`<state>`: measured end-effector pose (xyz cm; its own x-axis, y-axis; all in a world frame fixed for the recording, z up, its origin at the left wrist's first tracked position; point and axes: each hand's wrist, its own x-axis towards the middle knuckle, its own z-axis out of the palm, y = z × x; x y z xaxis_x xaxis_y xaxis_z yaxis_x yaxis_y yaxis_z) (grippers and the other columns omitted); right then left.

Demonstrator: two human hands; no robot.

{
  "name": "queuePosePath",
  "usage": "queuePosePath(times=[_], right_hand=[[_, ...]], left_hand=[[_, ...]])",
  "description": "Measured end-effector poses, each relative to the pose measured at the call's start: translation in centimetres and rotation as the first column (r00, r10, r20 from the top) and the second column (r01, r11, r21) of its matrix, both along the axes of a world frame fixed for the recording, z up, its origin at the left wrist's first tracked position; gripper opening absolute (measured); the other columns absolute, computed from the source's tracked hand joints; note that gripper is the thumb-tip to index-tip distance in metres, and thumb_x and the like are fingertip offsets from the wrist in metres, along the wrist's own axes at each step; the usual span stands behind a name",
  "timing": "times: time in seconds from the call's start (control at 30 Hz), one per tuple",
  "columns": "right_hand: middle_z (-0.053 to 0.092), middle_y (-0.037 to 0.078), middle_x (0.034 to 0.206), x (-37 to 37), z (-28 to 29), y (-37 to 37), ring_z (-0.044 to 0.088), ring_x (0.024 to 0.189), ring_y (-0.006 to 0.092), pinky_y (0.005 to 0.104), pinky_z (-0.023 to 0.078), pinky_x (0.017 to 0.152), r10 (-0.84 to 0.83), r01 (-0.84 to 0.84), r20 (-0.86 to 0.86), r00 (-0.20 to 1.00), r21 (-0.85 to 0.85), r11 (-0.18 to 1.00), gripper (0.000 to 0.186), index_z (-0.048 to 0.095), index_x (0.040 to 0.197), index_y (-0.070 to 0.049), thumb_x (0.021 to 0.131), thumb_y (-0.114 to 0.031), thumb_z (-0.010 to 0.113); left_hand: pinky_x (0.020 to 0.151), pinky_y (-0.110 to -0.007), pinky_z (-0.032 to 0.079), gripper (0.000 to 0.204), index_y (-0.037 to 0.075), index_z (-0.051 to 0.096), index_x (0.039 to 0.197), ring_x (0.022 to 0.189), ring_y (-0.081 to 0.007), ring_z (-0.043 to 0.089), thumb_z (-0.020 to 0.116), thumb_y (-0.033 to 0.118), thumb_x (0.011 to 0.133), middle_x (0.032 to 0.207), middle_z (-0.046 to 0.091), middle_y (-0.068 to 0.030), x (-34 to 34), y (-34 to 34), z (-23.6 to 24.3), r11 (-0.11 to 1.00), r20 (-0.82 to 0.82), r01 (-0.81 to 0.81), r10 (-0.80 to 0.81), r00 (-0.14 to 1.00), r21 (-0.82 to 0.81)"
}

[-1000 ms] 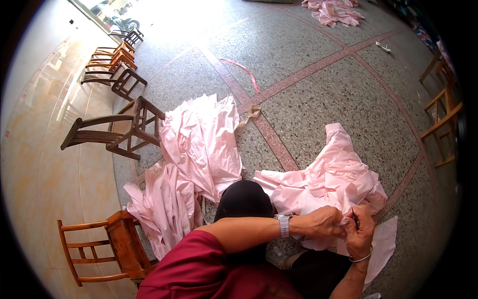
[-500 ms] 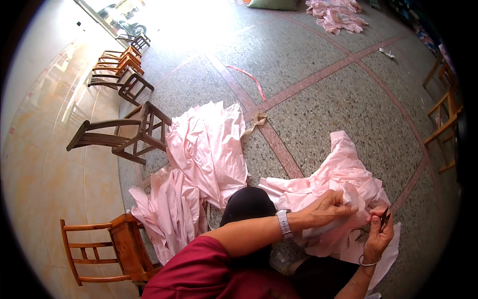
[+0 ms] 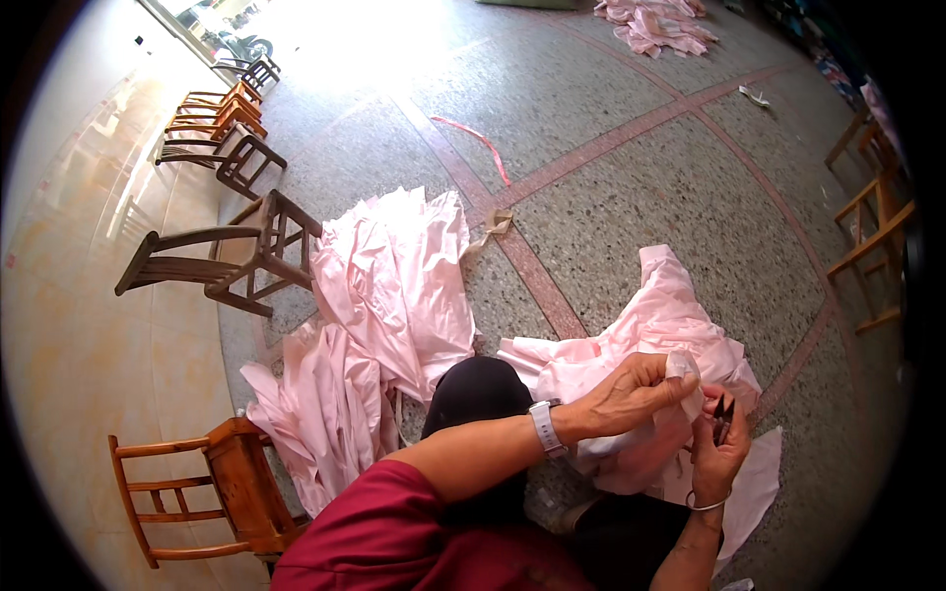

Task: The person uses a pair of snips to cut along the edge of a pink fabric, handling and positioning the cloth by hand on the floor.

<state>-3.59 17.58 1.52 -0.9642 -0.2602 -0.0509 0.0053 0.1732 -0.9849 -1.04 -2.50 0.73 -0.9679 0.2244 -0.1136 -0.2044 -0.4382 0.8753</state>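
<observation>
Left hand (image 3: 641,396) up in the air, thumb and fingers pinching a fold of the pink cloth (image 3: 665,320), and just beside it the right hand (image 3: 721,455), fingers wrapped around small dark scissors (image 3: 724,412), the blades pointing up and slightly parted. That's the danger spot! Those tips sit very near the left hand's fingers; one slip of the wrist, or a sudden tug on the fold, and the points could nick skin or poke a hole in the cloth.

The cloth itself spills over the floor (image 3: 631,212) in front of the person, well in from the floor's left edge along the tiled wall (image 3: 182,364). It's bunched in loose folds, so a hidden layer could stray between the blades and take a cut nobody meant.

Look left of the black-clad knee (image 3: 481,394): a second pink pile (image 3: 394,295), reaching the dark chair (image 3: 246,251) nearer that left edge. A chair leg could snag it if the pile were dragged, and all this fabric on bare floor risks picking up dirt.
</observation>
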Motion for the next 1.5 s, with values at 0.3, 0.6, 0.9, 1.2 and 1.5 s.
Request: queuePosePath(times=[0.3,0.6,0.9,1.2,1.5], right_hand=[[0.056,-0.006,0.082,-0.3,-0.2,-0.2,0.047,0.066,0.0005,0.0166,0.037,0.057,-0.033,0.038,0.102,0.994,-0.044,0.998,0.01,0.058,0.098,-0.006,0.091,-0.006,0.066],[0.054,-0.004,0.081,-1.4,-0.7,1.5,0.042,0.06,0.0009,0.0166,0.033,0.051,-0.168,0.171,-0.078,0.983,0.026,0.985,0.015,0.059,0.108,-0.004,0.095,-0.011,0.062],[0.055,-0.004,0.078,-1.8,0.1,1.2,0.046,0.067,0.0025,0.0203,0.04,0.059,-0.092,0.096,-0.135,0.987,0.024,0.995,0.011,0.064,0.094,-0.003,0.087,-0.007,0.07],[0.043,-0.007,0.075,0.7,-0.7,-1.8,0.037,0.064,0.0038,0.0194,0.033,0.057,0.047,0.0,-0.288,0.957,0.163,0.987,0.031,0.054,0.09,-0.009,0.076,-0.007,0.081],[0.053,0.003,0.081,0.1,-2.9,-3.8,0.05,0.068,0.014,0.027,0.044,0.06,-0.106,0.167,-0.307,0.946,0.178,0.97,0.025,0.054,0.096,-0.004,0.075,0.002,0.067]], left_hand=[[0.068,-0.019,0.045,0.029,0.004,0.065,0.098,0.079,-0.0011,0.054,0.056,0.032,0.101,0.087,0.062,0.0056,-0.1,-1.3,-0.9,0.963,0.049,-0.248,0.254,0.966,-0.102],[0.061,-0.02,0.046,0.022,0.004,0.065,0.096,0.072,-0.0045,0.057,0.062,0.026,0.097,0.085,0.063,0.0019,-0.8,-1.3,-0.5,0.985,0.147,-0.167,0.171,0.974,-0.033],[0.066,-0.023,0.052,0.024,0.001,0.065,0.102,0.074,-0.0088,0.062,0.057,0.024,0.099,0.088,0.067,-0.0035,-0.7,-0.5,0.0,0.946,0.267,-0.297,0.255,0.93,0.131],[0.073,-0.027,0.054,0.02,0.002,0.061,0.108,0.082,-0.014,0.065,0.055,0.018,0.099,0.097,0.067,-0.007,-0.2,-1.5,-0.1,0.932,0.268,-0.267,0.199,0.943,0.247],[0.059,-0.018,0.041,0.024,0.008,0.064,0.103,0.072,-0.0001,0.05,0.053,0.029,0.101,0.085,0.06,0.0073,0.0,0.6,-0.7,0.938,0.263,-0.264,0.202,0.943,0.225]])
